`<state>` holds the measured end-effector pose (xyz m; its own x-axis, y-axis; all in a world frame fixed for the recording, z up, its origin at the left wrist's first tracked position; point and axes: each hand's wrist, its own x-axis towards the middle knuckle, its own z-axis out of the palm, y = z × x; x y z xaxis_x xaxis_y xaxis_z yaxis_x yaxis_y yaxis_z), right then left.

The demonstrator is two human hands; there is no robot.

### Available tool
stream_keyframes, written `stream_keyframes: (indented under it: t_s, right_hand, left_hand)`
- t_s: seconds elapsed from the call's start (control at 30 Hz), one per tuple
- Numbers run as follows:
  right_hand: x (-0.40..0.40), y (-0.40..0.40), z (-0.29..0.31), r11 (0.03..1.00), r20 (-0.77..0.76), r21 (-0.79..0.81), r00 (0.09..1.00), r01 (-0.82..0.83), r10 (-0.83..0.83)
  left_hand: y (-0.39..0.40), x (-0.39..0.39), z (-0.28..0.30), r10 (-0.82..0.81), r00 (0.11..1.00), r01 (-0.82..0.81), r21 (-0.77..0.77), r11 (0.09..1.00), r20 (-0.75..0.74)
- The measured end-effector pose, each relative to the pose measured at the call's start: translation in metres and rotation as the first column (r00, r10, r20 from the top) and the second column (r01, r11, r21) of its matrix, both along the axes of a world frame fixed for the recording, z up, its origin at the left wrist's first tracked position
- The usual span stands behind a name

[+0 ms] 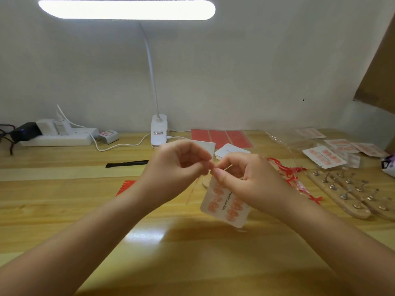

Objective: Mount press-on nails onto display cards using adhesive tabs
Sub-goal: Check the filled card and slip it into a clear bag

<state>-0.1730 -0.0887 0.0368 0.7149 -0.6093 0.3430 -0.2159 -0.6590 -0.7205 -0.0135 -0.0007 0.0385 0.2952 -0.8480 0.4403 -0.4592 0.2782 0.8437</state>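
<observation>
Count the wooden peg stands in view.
2. One wooden peg stand lies right of the right hand; the second lies beside it at the frame's right edge. More may be hidden.

The display card [225, 207] reads "Handmade Nail" between its two rows of nails.

Your two arms come in from the bottom corners. Both arms are bare all the way up to the edge; you can see no sleeves on them. Your left hand [181, 165] is bare too. Your right hand [245, 178] is bare as well. You wear no gloves. You can see no rings on the fingers that show, and no watch or band on either wrist. The nail on your right thumb [219, 173] is short and plain. Your other nails are turned away or tucked in, so you cannot tell how they look.
</observation>
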Motion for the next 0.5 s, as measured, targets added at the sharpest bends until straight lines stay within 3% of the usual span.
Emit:
stream_keyframes:
  t_s: [0.1,0.23,0.5]
  right_hand:
    - [0.0001,-0.0007,-0.0006,1.000,-0.004,0.005,1.000,0.028,-0.028]
    - [0.0002,-0.0014,-0.0027,0.999,-0.032,-0.001,0.999,0.034,-0.034]
    - [-0.0013,-0.0047,-0.0043,0.998,-0.066,0.053,0.997,-0.044,0.047]
  left_hand:
    - [0.0009,0.0027,0.0020,0.006,0.997,-0.003,0.038,0.999,-0.078]
    - [0.0027,0.0023,0.0025,0.034,0.997,-0.029,0.076,0.997,-0.070]
    - [0.0031,0.0016,0.0021,0.081,0.995,-0.085,0.069,0.994,0.056]
